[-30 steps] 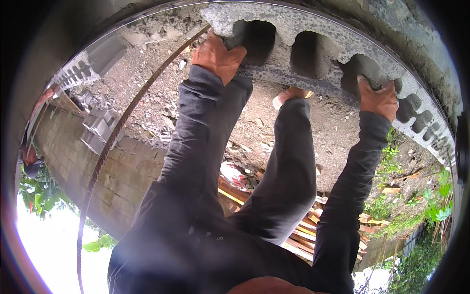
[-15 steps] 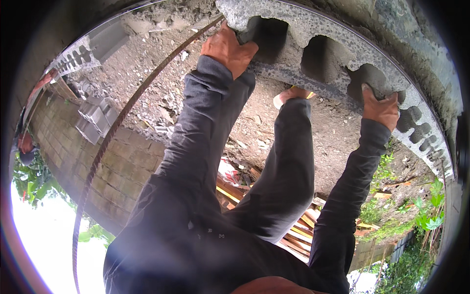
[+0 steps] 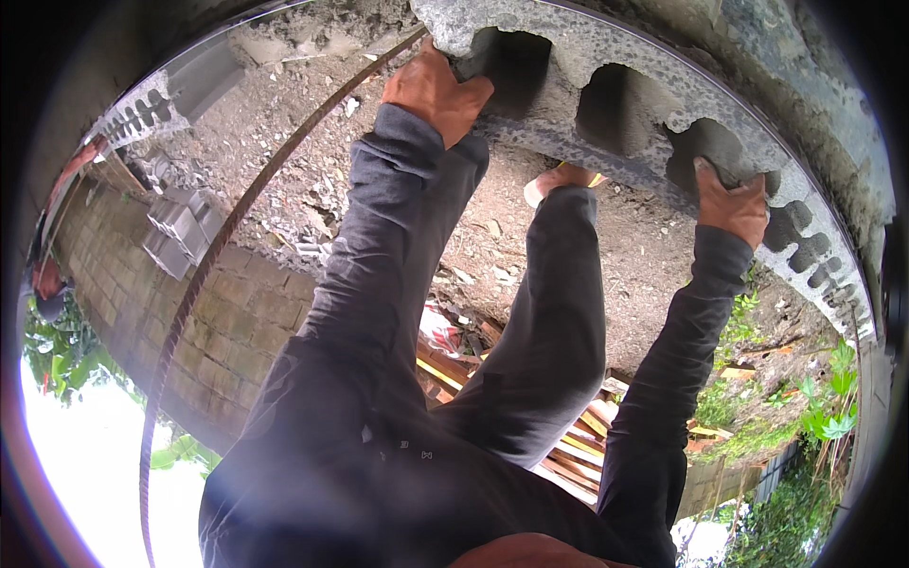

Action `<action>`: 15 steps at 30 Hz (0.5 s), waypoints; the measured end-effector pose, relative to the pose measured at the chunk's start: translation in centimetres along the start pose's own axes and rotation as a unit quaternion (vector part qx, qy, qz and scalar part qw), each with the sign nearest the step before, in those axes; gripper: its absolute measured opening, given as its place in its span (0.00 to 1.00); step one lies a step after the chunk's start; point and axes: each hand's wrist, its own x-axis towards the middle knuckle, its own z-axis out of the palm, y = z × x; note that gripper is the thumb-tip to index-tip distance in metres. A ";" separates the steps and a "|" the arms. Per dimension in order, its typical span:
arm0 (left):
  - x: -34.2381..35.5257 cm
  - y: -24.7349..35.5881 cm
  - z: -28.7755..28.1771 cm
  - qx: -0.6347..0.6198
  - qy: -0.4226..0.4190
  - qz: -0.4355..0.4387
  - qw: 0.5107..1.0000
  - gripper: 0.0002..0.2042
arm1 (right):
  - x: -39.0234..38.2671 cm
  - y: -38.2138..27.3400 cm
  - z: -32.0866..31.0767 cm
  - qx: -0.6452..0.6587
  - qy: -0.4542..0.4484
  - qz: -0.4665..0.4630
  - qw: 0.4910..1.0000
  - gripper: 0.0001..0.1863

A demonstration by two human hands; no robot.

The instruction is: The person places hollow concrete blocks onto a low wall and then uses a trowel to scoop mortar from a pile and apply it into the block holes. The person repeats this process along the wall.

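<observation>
A grey hollow concrete block (image 3: 565,87) with large dark cavities lies along the top of the view. My left hand (image 3: 437,95) grips its left end, the thumb over the rim of the first cavity. At the right end my right hand (image 3: 734,204) is closed round the edge, its thumb in the last large cavity. The fingertips of both hands are hidden behind the block. More blocks with cavities (image 3: 805,248) continue in a row to the right.
A tall rusty reinforcing bar (image 3: 222,232) curves down the left side. Beyond it are stacked blocks (image 3: 180,232), a block wall (image 3: 227,327) and another person (image 3: 47,284) at the far left. Below are my bare foot (image 3: 563,180) and wooden planks (image 3: 579,454). Plants (image 3: 838,421) grow at right.
The whole view has shifted very slightly. Both hands keep the same grip, and the block shows no clear movement.
</observation>
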 end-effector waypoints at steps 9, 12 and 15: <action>0.4 -0.7 0.9 -0.088 0.042 -0.009 0.995 0.34 | -0.2 -0.1 -0.3 0.033 0.008 -0.010 0.999 0.41; 0.7 -1.2 1.3 -0.114 0.083 0.029 0.990 0.36 | -0.5 0.0 -0.3 0.055 0.022 -0.026 0.998 0.41; 1.3 -1.4 1.4 -0.097 0.073 0.071 0.990 0.36 | -0.7 0.2 -0.3 0.069 0.044 -0.034 0.996 0.41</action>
